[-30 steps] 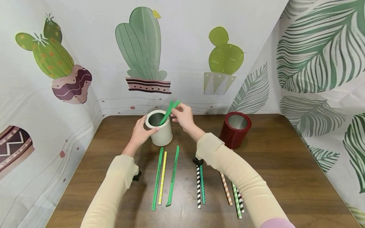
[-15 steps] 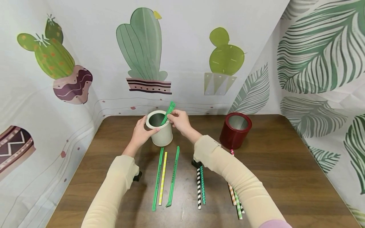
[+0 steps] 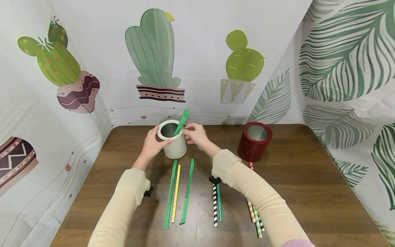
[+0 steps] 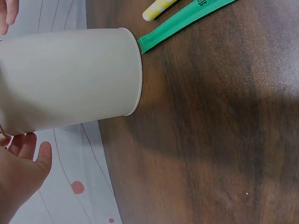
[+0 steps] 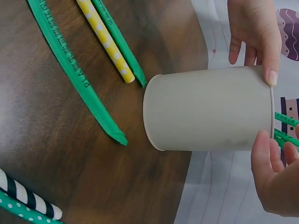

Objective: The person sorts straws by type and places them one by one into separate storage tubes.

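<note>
A white can stands near the back edge of the table. My left hand grips it by the upper rim, thumb in front and fingers around the left side. Green wrapped straws lean out of its mouth to the right; the right wrist view shows them side by side past the rim. At the rim's right side is my right hand, thumb and forefinger tips beside the straws and the other fingers loosely bent against the can's side. The straws' lower ends are hidden inside the can.
In front of the can lie a green wrapped straw, a yellow dotted straw and another green wrapped straw. Farther right are a black-striped straw, a teal dotted straw and striped straws partly under the right sleeve. A red can stands back right.
The green straws' ends have come together and sunk a little into the white can. My right hand has slid down from their tops to the rim. The left hand has stayed put.
</note>
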Demonstrator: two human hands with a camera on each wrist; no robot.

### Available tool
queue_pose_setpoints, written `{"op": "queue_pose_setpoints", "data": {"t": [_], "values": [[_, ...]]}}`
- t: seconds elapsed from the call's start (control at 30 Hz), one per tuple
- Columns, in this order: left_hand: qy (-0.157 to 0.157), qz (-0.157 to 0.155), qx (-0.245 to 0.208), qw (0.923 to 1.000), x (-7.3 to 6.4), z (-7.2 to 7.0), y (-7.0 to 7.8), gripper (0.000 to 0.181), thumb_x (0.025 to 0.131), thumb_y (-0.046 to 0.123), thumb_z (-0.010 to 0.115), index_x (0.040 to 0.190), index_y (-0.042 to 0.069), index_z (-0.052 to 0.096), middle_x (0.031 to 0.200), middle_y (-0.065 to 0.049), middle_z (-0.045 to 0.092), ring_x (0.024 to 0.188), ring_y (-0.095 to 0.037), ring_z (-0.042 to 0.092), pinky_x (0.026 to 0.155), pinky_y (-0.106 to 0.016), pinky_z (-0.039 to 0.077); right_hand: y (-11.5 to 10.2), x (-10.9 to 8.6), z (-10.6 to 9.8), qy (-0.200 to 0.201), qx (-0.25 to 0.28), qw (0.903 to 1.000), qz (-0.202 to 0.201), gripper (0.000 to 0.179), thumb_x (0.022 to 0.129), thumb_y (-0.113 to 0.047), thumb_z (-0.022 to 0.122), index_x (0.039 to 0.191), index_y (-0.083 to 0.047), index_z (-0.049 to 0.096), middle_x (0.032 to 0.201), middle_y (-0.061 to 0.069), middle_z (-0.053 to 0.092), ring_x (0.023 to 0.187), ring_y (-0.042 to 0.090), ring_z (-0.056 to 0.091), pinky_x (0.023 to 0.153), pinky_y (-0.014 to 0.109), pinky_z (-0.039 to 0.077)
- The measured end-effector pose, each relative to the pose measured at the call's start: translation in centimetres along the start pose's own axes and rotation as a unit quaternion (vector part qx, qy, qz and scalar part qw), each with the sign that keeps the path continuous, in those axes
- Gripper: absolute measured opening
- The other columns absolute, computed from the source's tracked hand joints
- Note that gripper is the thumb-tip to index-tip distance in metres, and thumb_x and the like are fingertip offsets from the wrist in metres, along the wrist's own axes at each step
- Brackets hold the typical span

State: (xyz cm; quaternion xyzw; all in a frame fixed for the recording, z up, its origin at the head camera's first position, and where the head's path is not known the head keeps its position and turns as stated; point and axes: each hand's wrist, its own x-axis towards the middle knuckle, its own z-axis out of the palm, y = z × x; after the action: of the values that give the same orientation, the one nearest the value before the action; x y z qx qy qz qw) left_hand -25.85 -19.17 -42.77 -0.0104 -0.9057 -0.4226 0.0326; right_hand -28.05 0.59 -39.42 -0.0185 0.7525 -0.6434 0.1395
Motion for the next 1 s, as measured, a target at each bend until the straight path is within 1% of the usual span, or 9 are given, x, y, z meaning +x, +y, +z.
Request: {"op": "queue_pose_setpoints", "data": {"t": [0.13, 0.23, 0.33, 0.43, 0.57, 0.7, 0.8, 0.93, 1.0], "values": [[0.001, -0.003, 0.002, 1.0000, 0.0, 0.1, 0.0, 0.092, 0.073, 0.043, 0.068, 0.141, 0.005, 0.018, 0.144, -0.016, 0.019, 0.131, -0.034, 0.022, 0.102, -0.051, 0.024, 0.7, -0.1, -0.3, 0.005, 0.020, 0.9997, 0.015, 0.025, 0.084, -0.015, 0.059, 0.105, -0.003, 0.056, 0.089, 0.006, 0.058, 0.077, 0.022, 0.061, 0.054, 0.026, 0.051], [0.004, -0.003, 0.004, 1.0000, 0.0, 0.1, 0.0, 0.092, 0.073, 0.043, 0.068, 0.140, 0.004, 0.019, 0.144, -0.016, 0.020, 0.131, -0.034, 0.022, 0.102, -0.052, 0.024, 1.6, -0.3, -0.5, 0.003, 0.037, 0.9989, 0.029, 0.026, 0.083, -0.014, 0.060, 0.106, -0.002, 0.055, 0.088, 0.006, 0.058, 0.068, 0.016, 0.059, 0.051, 0.024, 0.050], [0.004, -0.003, 0.007, 1.0000, -0.1, 0.1, 0.0, 0.092, 0.072, 0.043, 0.068, 0.141, 0.005, 0.018, 0.144, -0.016, 0.020, 0.131, -0.034, 0.022, 0.102, -0.052, 0.024, 2.5, -0.5, -0.7, -0.001, 0.049, 0.9977, 0.048, 0.026, 0.083, -0.014, 0.060, 0.105, -0.002, 0.054, 0.090, 0.006, 0.059, 0.065, 0.015, 0.058, 0.051, 0.025, 0.050], [0.004, -0.003, 0.011, 0.9999, -0.1, 0.0, 0.0, 0.092, 0.072, 0.043, 0.067, 0.141, 0.005, 0.018, 0.144, -0.016, 0.020, 0.131, -0.034, 0.022, 0.102, -0.052, 0.024, 3.5, -0.8, -0.9, -0.001, 0.052, 0.9967, 0.062, 0.025, 0.082, -0.013, 0.061, 0.104, -0.002, 0.054, 0.093, 0.007, 0.060, 0.068, 0.020, 0.061, 0.051, 0.026, 0.051], [0.004, 0.000, 0.007, 1.0000, 0.0, 0.0, 0.0, 0.092, 0.072, 0.043, 0.068, 0.140, 0.005, 0.019, 0.144, -0.016, 0.020, 0.131, -0.035, 0.021, 0.102, -0.052, 0.023, 4.5, -1.2, -1.1, 0.005, 0.048, 0.9965, 0.069, 0.025, 0.082, -0.013, 0.061, 0.103, -0.002, 0.054, 0.092, 0.008, 0.061, 0.074, 0.025, 0.063, 0.051, 0.027, 0.051], [0.002, -0.001, 0.004, 1.0000, 0.0, 0.0, -0.1, 0.092, 0.072, 0.043, 0.068, 0.140, 0.005, 0.019, 0.143, -0.016, 0.020, 0.131, -0.034, 0.021, 0.102, -0.051, 0.023, 5.3, -1.6, -1.1, 0.008, 0.041, 0.9964, 0.074, 0.024, 0.081, -0.012, 0.061, 0.101, -0.001, 0.054, 0.096, 0.015, 0.061, 0.073, 0.025, 0.063, 0.053, 0.029, 0.052], [0.002, -0.001, 0.007, 1.0000, 0.1, 0.0, -0.2, 0.092, 0.073, 0.043, 0.067, 0.141, 0.005, 0.018, 0.143, -0.016, 0.020, 0.131, -0.035, 0.021, 0.102, -0.052, 0.023, 6.0, -2.1, -0.9, 0.004, 0.029, 0.9966, 0.077, 0.024, 0.081, -0.012, 0.061, 0.100, -0.001, 0.054, 0.101, 0.022, 0.060, 0.073, 0.027, 0.063, 0.058, 0.033, 0.053], [0.000, -0.001, 0.009, 1.0000, 0.1, 0.0, -0.2, 0.092, 0.073, 0.043, 0.067, 0.141, 0.007, 0.017, 0.144, -0.016, 0.019, 0.131, -0.035, 0.021, 0.102, -0.052, 0.023, 7.1, -2.8, -0.6, -0.002, 0.011, 0.9966, 0.082, 0.029, 0.081, -0.013, 0.062, 0.104, 0.001, 0.053, 0.098, 0.021, 0.061, 0.075, 0.030, 0.063, 0.060, 0.037, 0.053], [-0.002, -0.003, 0.008, 1.0000, 0.1, 0.0, -0.2, 0.092, 0.073, 0.043, 0.066, 0.141, 0.007, 0.016, 0.144, -0.015, 0.019, 0.131, -0.034, 0.020, 0.102, -0.052, 0.023, 7.5, -3.1, -0.5, -0.004, 0.003, 0.9967, 0.081, 0.031, 0.081, -0.013, 0.061, 0.107, 0.002, 0.051, 0.096, 0.021, 0.061, 0.077, 0.032, 0.063, 0.058, 0.036, 0.053]]}}
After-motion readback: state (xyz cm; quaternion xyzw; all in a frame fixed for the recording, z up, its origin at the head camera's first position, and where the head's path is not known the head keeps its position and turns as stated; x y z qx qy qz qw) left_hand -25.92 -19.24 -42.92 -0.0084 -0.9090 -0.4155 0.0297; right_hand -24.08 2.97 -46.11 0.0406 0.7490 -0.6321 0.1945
